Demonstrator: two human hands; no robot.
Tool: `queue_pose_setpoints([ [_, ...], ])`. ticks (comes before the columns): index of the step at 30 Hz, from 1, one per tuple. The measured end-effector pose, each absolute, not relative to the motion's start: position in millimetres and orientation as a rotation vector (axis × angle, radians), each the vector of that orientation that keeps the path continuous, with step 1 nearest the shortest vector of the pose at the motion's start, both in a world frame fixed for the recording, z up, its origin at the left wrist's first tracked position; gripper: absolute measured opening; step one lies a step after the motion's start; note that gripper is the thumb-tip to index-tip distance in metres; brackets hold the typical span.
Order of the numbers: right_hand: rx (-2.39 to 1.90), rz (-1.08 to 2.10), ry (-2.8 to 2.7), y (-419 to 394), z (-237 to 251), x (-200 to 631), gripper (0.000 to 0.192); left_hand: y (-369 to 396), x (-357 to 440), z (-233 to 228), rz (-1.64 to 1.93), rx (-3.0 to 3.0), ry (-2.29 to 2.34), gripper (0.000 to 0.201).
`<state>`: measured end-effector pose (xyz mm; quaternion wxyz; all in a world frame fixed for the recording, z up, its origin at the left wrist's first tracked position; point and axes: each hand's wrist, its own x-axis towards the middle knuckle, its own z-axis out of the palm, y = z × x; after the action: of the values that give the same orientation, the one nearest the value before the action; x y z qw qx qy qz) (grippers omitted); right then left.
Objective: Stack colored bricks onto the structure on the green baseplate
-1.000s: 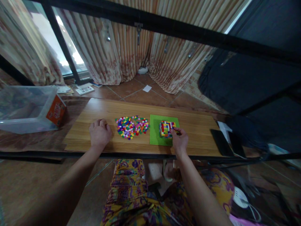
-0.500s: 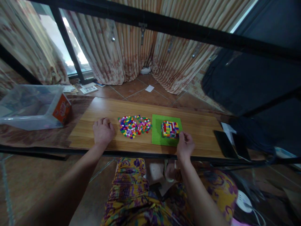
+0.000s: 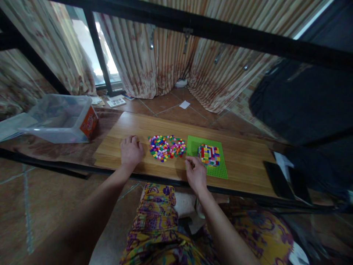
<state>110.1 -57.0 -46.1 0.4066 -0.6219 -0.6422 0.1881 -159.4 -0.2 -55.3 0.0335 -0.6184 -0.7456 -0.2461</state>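
My left hand (image 3: 131,151) rests on the wooden board with its fingers loosely bent and slightly apart, holding nothing I can see. Just right of it lies a pile of small multicoloured building bricks (image 3: 162,148). My right hand (image 3: 196,173) hovers by the near left corner of a green baseplate (image 3: 223,170), its thumb and forefinger apart and nothing visible between them. Close to its fingertips is the right edge of the brick pile. On the baseplate stands a block-shaped build of multicoloured bricks (image 3: 210,154), a little right of my right hand and apart from it.
A clear plastic box (image 3: 66,134) with an orange label stands left of the wooden board (image 3: 245,158). Dark flat objects (image 3: 278,179) lie at the right end. A black metal bar (image 3: 234,35) crosses above, before the curtains. Papers lie on the floor behind.
My right hand has moved left, from the right side of the brick build to the baseplate's near left corner. My left hand stays on the board. The camera view has turned slightly left.
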Motion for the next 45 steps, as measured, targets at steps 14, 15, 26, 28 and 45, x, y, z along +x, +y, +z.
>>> queue_pose_setpoints([
  [14, -1.716, 0.325, -1.72, -21, -54, 88, 0.02, -1, -160, -57, -0.772, -1.892, -2.282, 0.028],
  [15, -1.726, 0.323, -1.719, -20, -54, 88, 0.02, -1, -160, -57, -0.769, -1.89, -2.28, 0.028],
  [26, -1.449, 0.767, -1.285, -35, -48, 104, 0.025, -1, -160, -54, -0.754, -1.897, -2.293, 0.028],
  [28, -1.431, 0.846, -1.185, -41, -45, 107, 0.026, -1, -159, -53, -0.746, -1.903, -2.295, 0.029],
  [45, -1.709, 0.436, -1.281, -61, -32, 186, 0.033, 1, -161, -57, -0.719, -1.889, -2.284, 0.032],
])
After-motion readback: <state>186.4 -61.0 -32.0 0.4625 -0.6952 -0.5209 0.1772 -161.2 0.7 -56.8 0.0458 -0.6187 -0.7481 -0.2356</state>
